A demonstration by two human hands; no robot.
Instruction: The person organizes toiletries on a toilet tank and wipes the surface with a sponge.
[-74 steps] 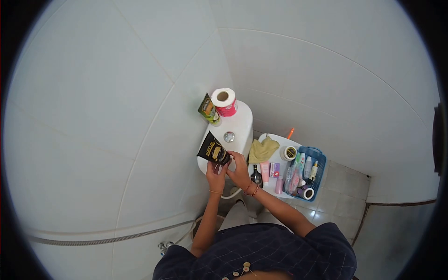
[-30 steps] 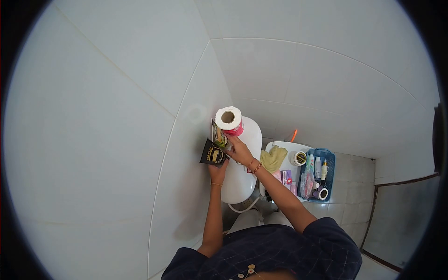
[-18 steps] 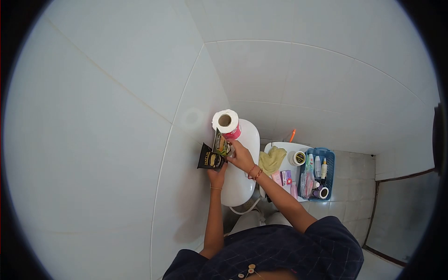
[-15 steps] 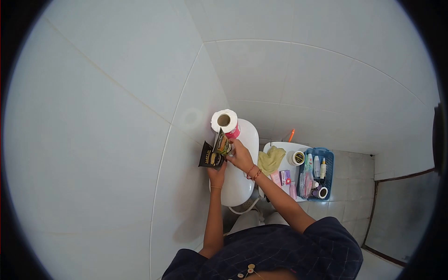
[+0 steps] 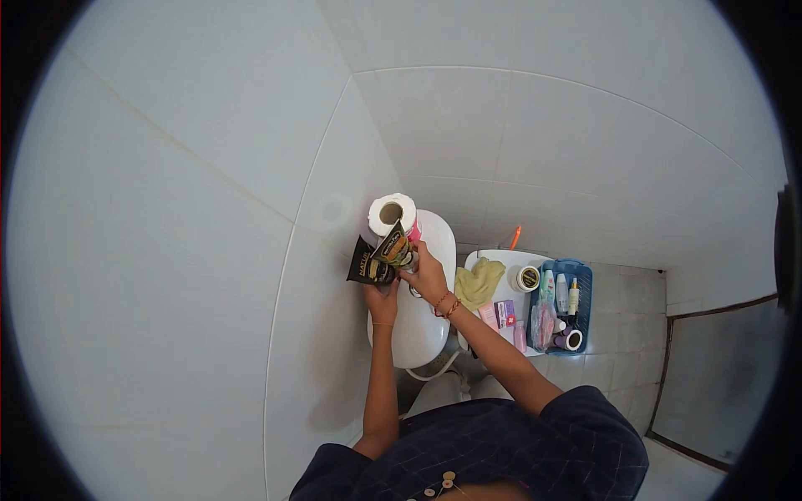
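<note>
The left hand (image 5: 383,302) is closed around the cap end of a black squeeze tube (image 5: 362,265), which it holds up over the left edge of the white toilet cistern (image 5: 418,334). The right hand (image 5: 426,277) pinches a green and yellow tube (image 5: 393,248) just beside it, the two tubes touching or nearly so. Both look light, soft-walled and a little slick, so I'd judge the firmer cap end the safest place to grip. A toilet roll (image 5: 389,214) stands at twelve o'clock from the hands, on the cistern's smooth, curved lid. At three o'clock a small white stool (image 5: 508,257) carries a yellow cloth (image 5: 478,282), a tape roll (image 5: 526,278) and a blue basket (image 5: 586,280) of bottles. It is a tight corner of glossy white wall tiles (image 5: 209,167), with grey tile on the floor.
</note>
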